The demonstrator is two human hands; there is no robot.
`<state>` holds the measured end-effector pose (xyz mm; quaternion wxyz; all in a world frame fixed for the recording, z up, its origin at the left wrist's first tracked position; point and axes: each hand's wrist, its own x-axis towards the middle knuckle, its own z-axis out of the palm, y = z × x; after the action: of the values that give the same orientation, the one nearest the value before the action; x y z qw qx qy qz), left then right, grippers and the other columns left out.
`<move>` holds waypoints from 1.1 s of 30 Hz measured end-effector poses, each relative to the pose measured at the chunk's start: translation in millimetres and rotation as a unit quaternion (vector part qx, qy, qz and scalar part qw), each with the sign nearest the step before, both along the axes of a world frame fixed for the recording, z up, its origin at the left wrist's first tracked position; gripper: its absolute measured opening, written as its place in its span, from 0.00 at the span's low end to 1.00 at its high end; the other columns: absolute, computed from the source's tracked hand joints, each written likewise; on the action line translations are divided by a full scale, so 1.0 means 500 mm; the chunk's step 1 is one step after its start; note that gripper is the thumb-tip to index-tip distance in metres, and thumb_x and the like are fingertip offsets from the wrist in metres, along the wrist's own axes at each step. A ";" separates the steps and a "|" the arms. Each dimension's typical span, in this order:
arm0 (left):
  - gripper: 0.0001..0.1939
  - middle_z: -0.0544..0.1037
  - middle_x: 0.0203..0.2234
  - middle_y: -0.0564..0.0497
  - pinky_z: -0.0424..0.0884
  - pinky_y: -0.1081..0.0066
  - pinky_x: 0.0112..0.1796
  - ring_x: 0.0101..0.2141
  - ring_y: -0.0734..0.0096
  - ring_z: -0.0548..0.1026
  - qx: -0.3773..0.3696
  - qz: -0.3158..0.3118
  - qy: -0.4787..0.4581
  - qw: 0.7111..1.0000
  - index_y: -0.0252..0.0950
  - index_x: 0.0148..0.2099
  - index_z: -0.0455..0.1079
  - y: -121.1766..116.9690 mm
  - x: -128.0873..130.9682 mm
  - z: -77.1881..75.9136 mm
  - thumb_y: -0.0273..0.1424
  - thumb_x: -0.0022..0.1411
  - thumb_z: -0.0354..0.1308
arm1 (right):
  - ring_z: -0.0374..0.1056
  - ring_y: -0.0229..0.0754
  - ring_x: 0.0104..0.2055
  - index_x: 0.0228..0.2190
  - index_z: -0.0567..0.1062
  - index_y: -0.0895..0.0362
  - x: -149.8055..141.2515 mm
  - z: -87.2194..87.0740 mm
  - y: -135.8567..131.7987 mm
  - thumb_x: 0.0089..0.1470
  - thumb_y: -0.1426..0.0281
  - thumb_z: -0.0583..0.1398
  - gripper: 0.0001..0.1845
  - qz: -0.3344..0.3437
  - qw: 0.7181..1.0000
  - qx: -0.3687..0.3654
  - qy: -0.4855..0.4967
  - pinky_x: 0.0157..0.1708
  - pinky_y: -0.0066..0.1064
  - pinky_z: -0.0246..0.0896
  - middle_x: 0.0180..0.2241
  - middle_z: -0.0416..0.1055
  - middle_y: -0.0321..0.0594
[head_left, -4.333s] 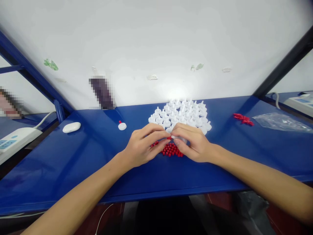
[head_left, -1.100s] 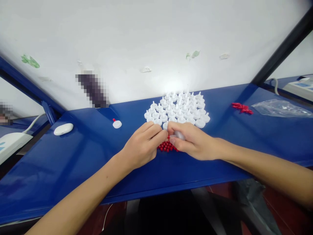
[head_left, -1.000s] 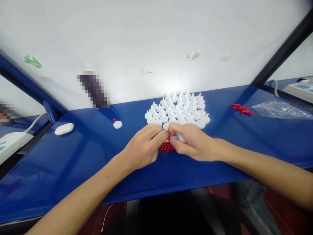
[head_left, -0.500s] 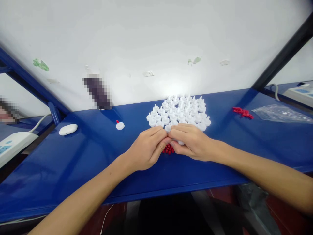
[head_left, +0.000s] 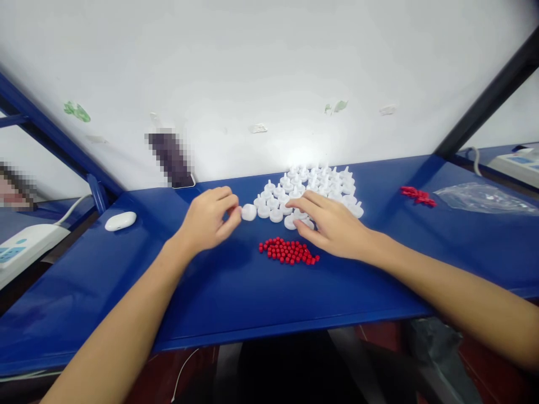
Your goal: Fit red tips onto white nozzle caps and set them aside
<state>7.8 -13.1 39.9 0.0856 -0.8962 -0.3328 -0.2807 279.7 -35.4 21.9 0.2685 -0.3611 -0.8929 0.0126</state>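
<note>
White nozzle lid (head_left: 249,212) is pinched in the fingertips of the left hand (head_left: 206,221), now parted from the right hand (head_left: 337,227), ending their joint hold. Right fingers spread wide at clustered lids (head_left: 275,215), contact unclear, beyond red caps (head_left: 288,251).

White plastic power strip with blue panels (head_left: 31,244), nine o'clock: no print could be read.
Dark, blurred rectangular phone (head_left: 172,159), ten o'clock: nothing was legible.
Crumpled clear plastic bag (head_left: 484,199), three o'clock: no lettering could be read.

Bright glare whitens the low middle wall; the wide view bends edges.
</note>
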 end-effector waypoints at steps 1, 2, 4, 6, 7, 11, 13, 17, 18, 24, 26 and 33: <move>0.11 0.67 0.24 0.51 0.60 0.68 0.30 0.27 0.69 0.65 -0.002 0.030 0.019 0.999 0.37 0.28 0.60 0.011 -0.019 0.002 0.30 0.64 0.49 | 0.65 0.42 0.34 0.52 0.68 0.58 0.001 -0.002 0.004 0.63 0.66 0.53 0.17 -0.014 1.000 0.008 -0.016 0.34 0.34 0.60 0.41 0.69 0.45; 0.11 0.66 0.24 0.51 0.59 0.68 0.30 0.26 0.69 0.65 -0.014 0.055 0.034 0.998 0.37 0.27 0.60 0.021 -0.037 0.003 0.30 0.63 0.50 | 0.65 0.44 0.35 0.50 0.70 0.59 0.002 -0.004 0.009 0.63 0.67 0.53 0.16 -0.025 0.999 0.015 -0.034 0.35 0.35 0.59 0.40 0.69 0.46; 0.12 0.64 0.21 0.53 0.56 0.69 0.28 0.23 0.71 0.62 -0.050 0.078 0.048 0.995 0.37 0.25 0.57 0.038 -0.068 0.000 0.30 0.62 0.50 | 0.64 0.47 0.39 0.50 0.71 0.60 0.004 -0.009 0.017 0.63 0.66 0.54 0.17 -0.036 0.997 0.025 -0.068 0.38 0.37 0.58 0.39 0.70 0.47; 0.12 0.63 0.19 0.54 0.54 0.69 0.27 0.21 0.72 0.60 -0.081 0.095 0.061 0.990 0.37 0.24 0.55 0.051 -0.088 -0.004 0.30 0.60 0.50 | 0.63 0.49 0.41 0.50 0.72 0.61 0.007 -0.013 0.024 0.63 0.65 0.54 0.18 -0.043 0.994 0.030 -0.092 0.41 0.39 0.55 0.39 0.72 0.47; 0.13 0.62 0.18 0.54 0.52 0.69 0.26 0.21 0.72 0.59 -0.096 0.107 0.073 0.987 0.37 0.24 0.54 0.055 -0.095 -0.006 0.30 0.59 0.50 | 0.63 0.50 0.42 0.49 0.72 0.60 0.008 -0.015 0.027 0.64 0.64 0.54 0.17 -0.048 0.994 0.029 -0.097 0.41 0.39 0.53 0.39 0.73 0.47; 0.14 0.62 0.16 0.54 0.50 0.68 0.26 0.20 0.72 0.58 -0.129 0.171 0.111 0.970 0.37 0.22 0.52 0.064 -0.105 -0.008 0.32 0.57 0.51 | 0.62 0.48 0.39 0.44 0.75 0.57 0.009 -0.020 0.032 0.66 0.63 0.53 0.15 -0.073 0.994 -0.012 -0.080 0.39 0.38 0.46 0.32 0.75 0.43; 0.15 0.61 0.16 0.54 0.49 0.68 0.26 0.20 0.71 0.56 -0.131 0.201 0.117 0.964 0.37 0.21 0.51 0.065 -0.105 -0.008 0.32 0.57 0.51 | 0.62 0.47 0.37 0.41 0.76 0.56 0.006 -0.022 0.032 0.65 0.64 0.53 0.14 -0.079 0.995 -0.035 -0.058 0.38 0.37 0.44 0.26 0.74 0.41; 0.16 0.63 0.17 0.53 0.49 0.69 0.26 0.21 0.71 0.58 -0.117 0.225 0.104 0.962 0.37 0.22 0.53 0.060 -0.099 -0.003 0.36 0.58 0.52 | 0.62 0.40 0.29 0.35 0.76 0.55 0.000 -0.019 0.028 0.62 0.63 0.57 0.11 -0.095 0.995 -0.033 0.019 0.40 0.38 0.43 0.20 0.68 0.33; 0.16 0.64 0.18 0.53 0.49 0.69 0.26 0.22 0.71 0.58 -0.107 0.223 0.090 0.965 0.37 0.22 0.55 0.055 -0.095 0.000 0.36 0.58 0.52 | 0.61 0.37 0.26 0.35 0.76 0.55 0.000 -0.018 0.027 0.62 0.63 0.57 0.10 -0.097 0.994 -0.027 0.047 0.41 0.38 0.44 0.19 0.66 0.31; 0.18 0.57 0.18 0.57 0.53 0.73 0.25 0.21 0.77 0.55 -0.257 0.055 -0.013 0.965 0.35 0.25 0.61 -0.003 -0.032 0.037 0.40 0.63 0.53 | 0.53 0.31 0.18 0.33 0.72 0.55 0.000 -0.011 0.016 0.58 0.68 0.59 0.03 -0.082 0.975 0.035 0.204 0.30 0.30 0.53 0.16 0.55 0.24; 0.17 0.58 0.19 0.58 0.53 0.74 0.24 0.21 0.78 0.55 -0.359 -0.016 0.043 0.932 0.35 0.27 0.65 -0.022 -0.007 0.042 0.42 0.61 0.57 | 0.54 0.32 0.19 0.35 0.71 0.55 0.001 -0.009 0.011 0.59 0.70 0.58 0.02 -0.058 0.969 0.054 0.232 0.24 0.28 0.52 0.18 0.56 0.26; 0.22 0.63 0.17 0.58 0.52 0.74 0.22 0.19 0.79 0.58 -0.332 -0.003 0.110 0.937 0.35 0.26 0.66 -0.031 0.028 0.011 0.50 0.58 0.60 | 0.71 0.40 0.40 0.45 0.67 0.53 0.000 -0.006 0.006 0.63 0.72 0.54 0.08 0.023 0.955 0.090 0.282 0.40 0.36 0.70 0.43 0.71 0.43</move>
<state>21.9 -28.8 45.6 -0.1816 -0.8999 -0.3927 -0.0548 279.5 -32.4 18.8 0.5407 -0.2968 -0.7861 0.0394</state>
